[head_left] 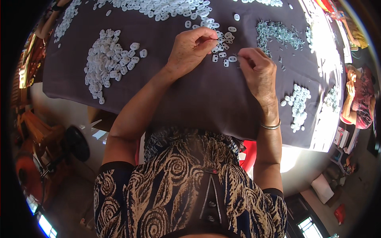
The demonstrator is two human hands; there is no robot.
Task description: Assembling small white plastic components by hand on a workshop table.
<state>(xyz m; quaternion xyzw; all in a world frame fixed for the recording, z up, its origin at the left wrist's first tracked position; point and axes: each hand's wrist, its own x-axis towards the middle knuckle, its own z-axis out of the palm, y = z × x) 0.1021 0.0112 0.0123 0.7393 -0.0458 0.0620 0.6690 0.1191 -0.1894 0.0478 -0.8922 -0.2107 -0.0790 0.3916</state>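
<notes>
Over the dark cloth, my left hand (194, 47) is closed in a pinch beside a loose cluster of white oval plastic pieces (232, 59), each with two holes. Its fingertips overlap the cluster, so what they hold cannot be made out. To the right, my right hand (258, 70) is also pinched, its curled fingers hiding most of what is in them. Thin grey slivers show by its fingertips, too small to name. Just beyond it lies a pile of small thin metal pins, perhaps screws (278, 33).
The dark tablecloth (178, 101) covers the table. White pieces form a heap (107, 59) at left, a large one (158, 7) at the far side and a smaller one (299, 105) at right. A person (359, 95) sits beyond the right edge. A black fan (77, 143) stands lower left.
</notes>
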